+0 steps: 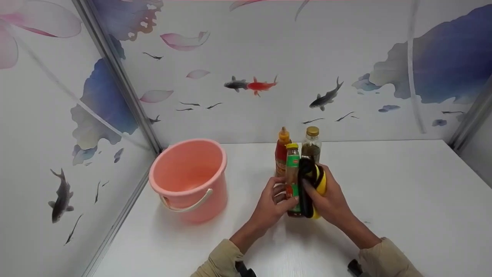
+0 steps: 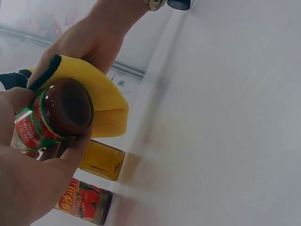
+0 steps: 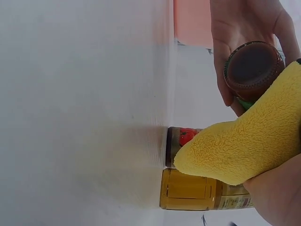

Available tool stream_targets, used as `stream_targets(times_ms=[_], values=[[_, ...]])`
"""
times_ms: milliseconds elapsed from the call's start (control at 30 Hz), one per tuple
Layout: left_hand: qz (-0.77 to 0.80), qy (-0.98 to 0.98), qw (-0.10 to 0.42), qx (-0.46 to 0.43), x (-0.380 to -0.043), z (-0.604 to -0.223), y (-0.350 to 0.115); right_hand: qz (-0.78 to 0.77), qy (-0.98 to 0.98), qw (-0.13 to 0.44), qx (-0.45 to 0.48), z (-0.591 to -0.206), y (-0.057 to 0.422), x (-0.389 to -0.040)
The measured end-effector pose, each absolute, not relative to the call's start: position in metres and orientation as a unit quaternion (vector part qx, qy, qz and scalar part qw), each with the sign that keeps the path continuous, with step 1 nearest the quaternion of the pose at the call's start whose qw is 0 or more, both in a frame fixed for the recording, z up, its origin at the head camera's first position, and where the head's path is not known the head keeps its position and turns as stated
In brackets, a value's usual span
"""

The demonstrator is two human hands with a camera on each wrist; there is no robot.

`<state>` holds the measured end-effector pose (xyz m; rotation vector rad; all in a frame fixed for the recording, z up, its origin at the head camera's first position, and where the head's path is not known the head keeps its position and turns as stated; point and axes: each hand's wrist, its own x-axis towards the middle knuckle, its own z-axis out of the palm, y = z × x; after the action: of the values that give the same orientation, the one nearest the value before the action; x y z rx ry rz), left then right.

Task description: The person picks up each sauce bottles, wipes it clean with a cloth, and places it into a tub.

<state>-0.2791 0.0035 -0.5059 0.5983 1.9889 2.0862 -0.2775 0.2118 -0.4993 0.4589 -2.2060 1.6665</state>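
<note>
My left hand grips a glass sauce bottle with a yellow cap and a green-and-red label. Both wrist views show its dark round base, raised off the table. In my right hand is a folded plush yellow cloth with black trim, pressed against the bottle's right side. Behind the hands stand a red sauce bottle with an orange nozzle and tomatoes on its label, and a clear bottle with a gold cap. The left wrist view shows amber glass low on that clear bottle.
A pink bucket with a white handle stands on the white table, left of the hands. White panels printed with fish and petals rise behind and at the left, joined by a metal post.
</note>
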Motion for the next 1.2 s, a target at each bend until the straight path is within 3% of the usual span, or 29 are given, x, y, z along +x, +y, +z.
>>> stream_targets(times_ms=[433,1200], values=[[0.68,0.686,0.113,0.231,-0.2782,-0.5121,0.0044,0.583,-0.781,0.181,0.131,-0.4976,0.2161,-0.2795],[0.72,0.669,0.079,0.167,-0.2823,-0.5083,0.0035,0.601,-0.768,0.161,0.152,-0.4995,0.212,-0.2773]])
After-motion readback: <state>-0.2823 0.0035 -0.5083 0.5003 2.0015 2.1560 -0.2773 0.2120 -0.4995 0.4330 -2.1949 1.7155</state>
